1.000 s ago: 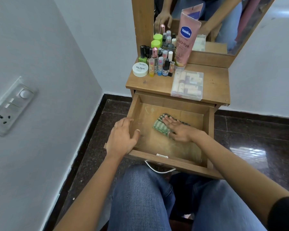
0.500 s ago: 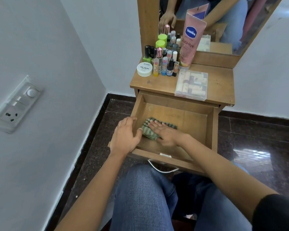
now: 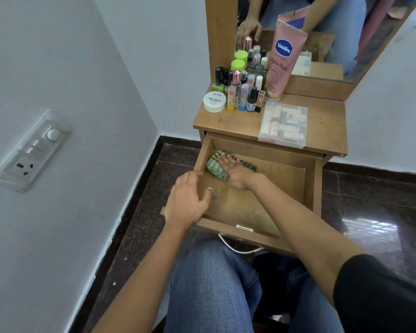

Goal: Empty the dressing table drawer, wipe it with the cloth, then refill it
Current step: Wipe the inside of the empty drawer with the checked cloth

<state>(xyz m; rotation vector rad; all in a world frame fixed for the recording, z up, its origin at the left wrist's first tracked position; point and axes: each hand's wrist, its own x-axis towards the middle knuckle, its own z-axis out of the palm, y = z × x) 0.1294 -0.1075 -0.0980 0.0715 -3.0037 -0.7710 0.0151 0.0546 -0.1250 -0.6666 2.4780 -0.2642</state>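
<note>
Drawer (image 3: 277,192): is standing pulled out of the desk (image 3: 326,124), a shallow light-wood box with a bare, faintly scuffed floor; a curved metal handle (image 3: 239,249) is hanging at its front, at 6 o'clock.
Cloth (image 3: 213,168): is lying bunched on the drawer floor in the 10 o'clock corner, near the back and left walls; it is green with dark and pale stripes, and part of it is trailing out toward 3 o'clock from under the palm.
Right hand (image 3: 235,173): is pressing down flat on the cloth, fingers straight and together, pointing toward 11 o'clock.
Left hand (image 3: 189,200): is gripping the drawer's left wall at 9 o'clock, thumb inside, fingers curled over the rim; a ring is showing on one finger.
Desk top: is carrying a cluster of small bottles (image 3: 244,92) at 10 o'clock, with a white round tub (image 3: 214,101) just beside them at 9 o'clock.
Pink tube (image 3: 282,61): is leaning against the mirror (image 3: 346,32) at 12 o'clock.
Clear box (image 3: 283,123): is lying flat at the desk's front edge, holding pale tubes.
Wall: a switch plate (image 3: 29,150) is sitting at 9 o'clock.
</note>
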